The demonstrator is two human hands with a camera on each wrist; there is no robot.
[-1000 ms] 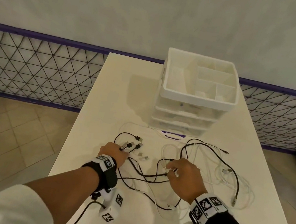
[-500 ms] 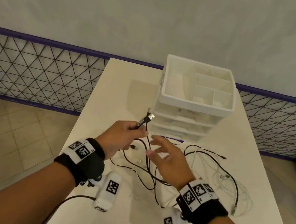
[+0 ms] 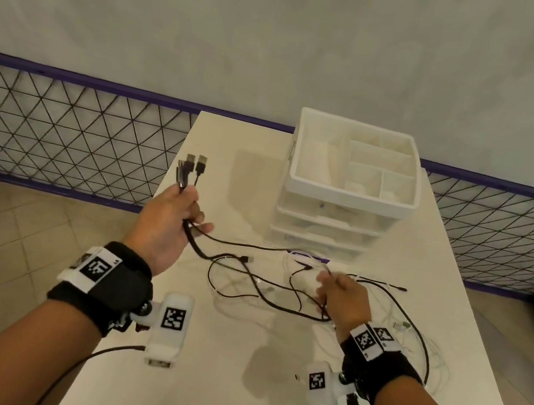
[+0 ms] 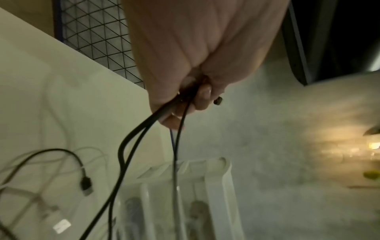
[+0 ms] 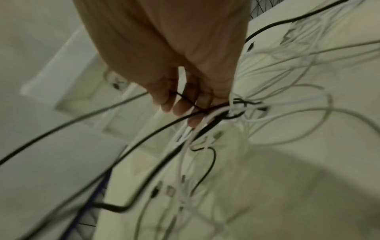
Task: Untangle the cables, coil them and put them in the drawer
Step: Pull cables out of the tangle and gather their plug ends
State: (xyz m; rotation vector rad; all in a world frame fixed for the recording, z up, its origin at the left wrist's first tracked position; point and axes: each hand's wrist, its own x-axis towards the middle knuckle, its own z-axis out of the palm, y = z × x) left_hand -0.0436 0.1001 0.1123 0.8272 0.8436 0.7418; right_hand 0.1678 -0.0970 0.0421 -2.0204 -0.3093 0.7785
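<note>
My left hand (image 3: 171, 219) is raised over the table's left side and grips a bundle of black cables (image 3: 232, 259), whose USB plugs (image 3: 193, 165) stick up above the fist. In the left wrist view the curled fingers (image 4: 202, 97) close round the black cables (image 4: 131, 146). My right hand (image 3: 336, 297) sits low in the tangle of white cables (image 3: 412, 331) and black ones, its fingers (image 5: 180, 108) hooked among the strands (image 5: 205, 116). The white drawer unit (image 3: 335, 219), a divided tray (image 3: 355, 168) on top, stands behind the tangle with its drawers closed.
The white table (image 3: 217, 385) carries the tangle on its middle and right. A black wire-mesh fence (image 3: 61, 133) with a purple rail runs behind it, and tiled floor (image 3: 11, 233) lies to the left. Wrist camera leads hang under both forearms.
My left hand has lifted the black cable ends up and to the left, drawing the black cables out of the pile. My right hand has dropped back onto the tangle.
</note>
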